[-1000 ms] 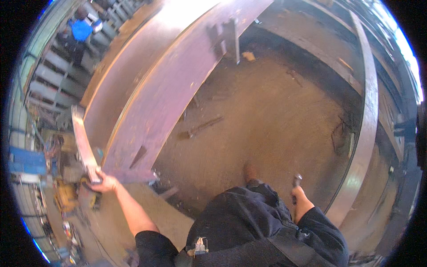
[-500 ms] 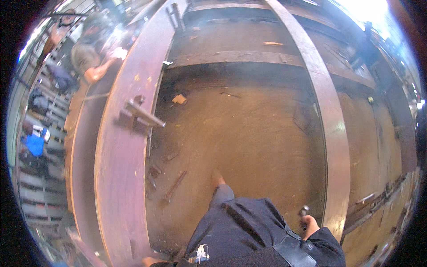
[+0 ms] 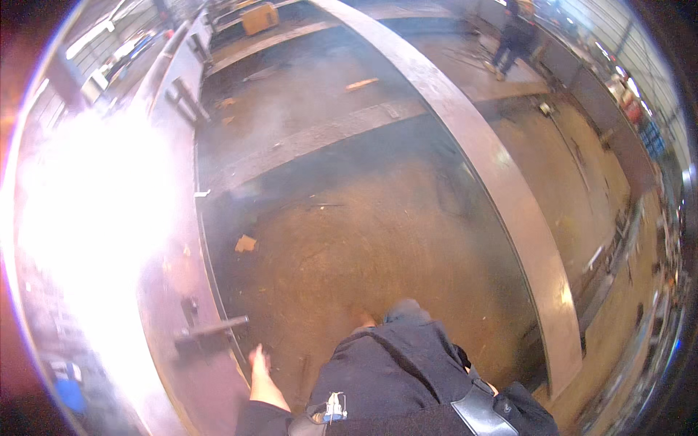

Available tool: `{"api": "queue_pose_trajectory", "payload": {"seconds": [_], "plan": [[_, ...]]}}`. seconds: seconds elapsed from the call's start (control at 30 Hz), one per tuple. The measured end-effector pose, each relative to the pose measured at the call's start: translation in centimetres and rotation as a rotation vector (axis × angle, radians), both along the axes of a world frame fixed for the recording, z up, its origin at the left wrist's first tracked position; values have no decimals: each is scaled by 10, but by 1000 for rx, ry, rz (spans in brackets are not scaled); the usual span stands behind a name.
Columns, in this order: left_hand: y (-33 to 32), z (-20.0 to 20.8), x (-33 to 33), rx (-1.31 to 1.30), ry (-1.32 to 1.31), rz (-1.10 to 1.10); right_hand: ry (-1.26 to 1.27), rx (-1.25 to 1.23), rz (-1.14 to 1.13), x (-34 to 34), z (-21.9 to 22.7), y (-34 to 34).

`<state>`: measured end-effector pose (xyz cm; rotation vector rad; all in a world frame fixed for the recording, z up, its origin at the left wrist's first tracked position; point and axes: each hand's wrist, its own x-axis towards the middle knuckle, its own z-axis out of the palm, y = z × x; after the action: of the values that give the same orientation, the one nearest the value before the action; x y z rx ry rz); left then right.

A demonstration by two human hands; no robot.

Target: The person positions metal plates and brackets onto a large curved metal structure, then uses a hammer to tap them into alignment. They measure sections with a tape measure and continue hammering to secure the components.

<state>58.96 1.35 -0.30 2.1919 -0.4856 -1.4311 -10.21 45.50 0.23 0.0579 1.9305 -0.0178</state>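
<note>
My left hand (image 3: 259,361) is stretched forward beside the broad steel beam on my left, its fingers slightly apart and nothing seen in them. Close by, a metal bar piece (image 3: 218,330) sticks out sideways from the top of that beam (image 3: 195,367). My right hand (image 3: 494,389) is almost wholly hidden behind my dark sleeve and the strap at my waist; only a sliver of skin shows, and whatever it holds is out of sight.
A very bright glare (image 3: 94,196) washes out the left side. A long beam (image 3: 502,160) runs along my right, with a crossbeam (image 3: 320,142) ahead. Cardboard scrap (image 3: 246,243) lies on the brown floor (image 3: 378,240). Another person (image 3: 513,36) stands far right; smoke hangs ahead.
The view has shifted forward and turned left. My left hand has come up beside the beam. My right hand, which held a tool with a round metal end, has dropped behind my sleeve. The glare has grown.
</note>
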Motion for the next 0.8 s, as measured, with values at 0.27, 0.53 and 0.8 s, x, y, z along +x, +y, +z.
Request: {"api": "queue_pose_trajectory", "payload": {"seconds": [0.27, 0.53, 0.8], "plan": [[-355, 50, -258, -615, 96, -867, -6, -157, 70, 2, -19, -185], [-430, 22, -271, -410, 61, -846, -124, -110, 82, -73, -44, -307], [-319, -3, -358, 357, -151, -657, -162, -27, 174, -225, -55, -465]]}}
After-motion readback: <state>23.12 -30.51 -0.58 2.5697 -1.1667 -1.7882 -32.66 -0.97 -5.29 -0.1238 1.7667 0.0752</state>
